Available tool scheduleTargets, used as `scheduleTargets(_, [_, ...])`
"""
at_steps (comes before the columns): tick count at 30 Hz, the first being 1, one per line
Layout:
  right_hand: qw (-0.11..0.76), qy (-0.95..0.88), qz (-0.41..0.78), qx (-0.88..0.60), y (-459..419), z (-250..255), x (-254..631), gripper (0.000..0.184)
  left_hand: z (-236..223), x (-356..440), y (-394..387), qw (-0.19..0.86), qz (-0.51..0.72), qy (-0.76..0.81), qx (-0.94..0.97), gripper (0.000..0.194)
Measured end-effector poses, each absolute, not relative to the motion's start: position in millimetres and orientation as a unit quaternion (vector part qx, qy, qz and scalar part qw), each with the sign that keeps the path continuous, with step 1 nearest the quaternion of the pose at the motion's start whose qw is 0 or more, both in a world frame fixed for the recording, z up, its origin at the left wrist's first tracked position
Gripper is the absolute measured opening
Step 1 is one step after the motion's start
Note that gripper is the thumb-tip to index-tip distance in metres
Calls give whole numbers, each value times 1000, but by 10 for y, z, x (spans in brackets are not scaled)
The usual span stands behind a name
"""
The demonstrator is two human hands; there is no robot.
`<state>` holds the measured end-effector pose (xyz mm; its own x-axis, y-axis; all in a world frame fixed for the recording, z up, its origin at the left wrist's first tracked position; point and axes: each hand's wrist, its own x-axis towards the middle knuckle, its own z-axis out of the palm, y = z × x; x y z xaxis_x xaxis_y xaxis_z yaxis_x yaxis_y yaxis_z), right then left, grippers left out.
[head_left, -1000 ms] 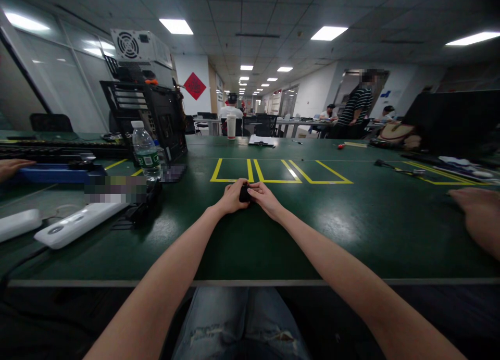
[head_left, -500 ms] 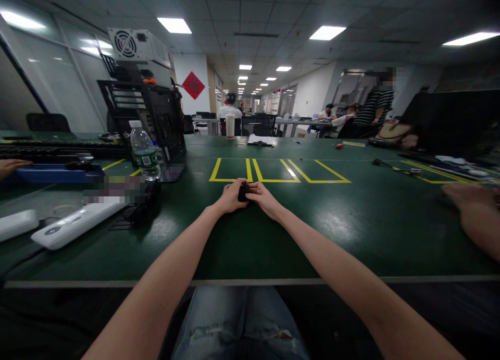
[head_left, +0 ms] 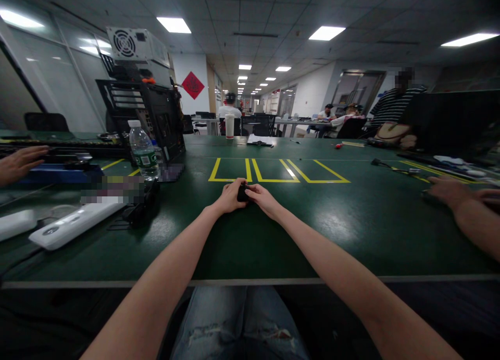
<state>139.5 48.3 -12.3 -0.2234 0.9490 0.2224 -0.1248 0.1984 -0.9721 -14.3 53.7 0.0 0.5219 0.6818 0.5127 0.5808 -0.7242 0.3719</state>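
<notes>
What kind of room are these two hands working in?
Likely an electronics workshop or open-plan office: a black metal open computer case, a white plastic power strip and a long green-topped workbench.

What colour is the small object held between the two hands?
The small object looks black, seen best in the head view.
</notes>
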Motion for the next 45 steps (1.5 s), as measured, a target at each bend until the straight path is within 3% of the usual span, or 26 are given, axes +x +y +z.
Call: scheduleTargets(45, [535, -567, 495, -384, 431, -101, 1358, 21, -41, -139, 594, 75, 333, 360, 868, 61])
